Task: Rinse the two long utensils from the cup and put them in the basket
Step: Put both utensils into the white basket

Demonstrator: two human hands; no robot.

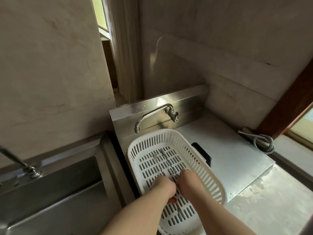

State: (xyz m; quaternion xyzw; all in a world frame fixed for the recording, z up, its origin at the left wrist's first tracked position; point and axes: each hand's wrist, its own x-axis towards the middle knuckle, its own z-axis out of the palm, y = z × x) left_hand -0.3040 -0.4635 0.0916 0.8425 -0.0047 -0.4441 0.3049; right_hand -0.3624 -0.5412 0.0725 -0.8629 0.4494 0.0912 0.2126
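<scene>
Head view, looking down on a stainless-steel desk (pixel 245 160) set against a pale stone wall (pixel 50 65). The right-hand part of the desk surface is wet and streaked. At lower left, a deep steel sink (pixel 55 182) with its own tap (pixel 18 165) at its far rim, only partly in frame.

A white slotted plastic basket (pixel 171 138) stands on the desk, long axis running from the near edge of the frame toward the backsplash. Just beyond its far rim, a chrome wall tap (pixel 152 116) projects from the backsplash, spout curving down to the left; no water stream can be made out. A black object (pixel 203 154) shows partly behind the basket's right wall; what it is cannot be told. Farther right, near the window sill, a coiled metal hose (pixel 264 141) lies on the desk.

Two long utensils (pixel 162 160), thin and metallic, lie side by side along the basket floor, far ends pointing toward the tap, near ends passing under the hands. Their type cannot be told through blur.

Left hand (pixel 165 188): inside the basket, fingers curled closed around the near part of the utensils. Right hand (pixel 186 181): just beside the left, touching or nearly so, fingers bent down onto the same utensils; whether it grips them or only presses cannot be told. Both forearms are bare.
</scene>
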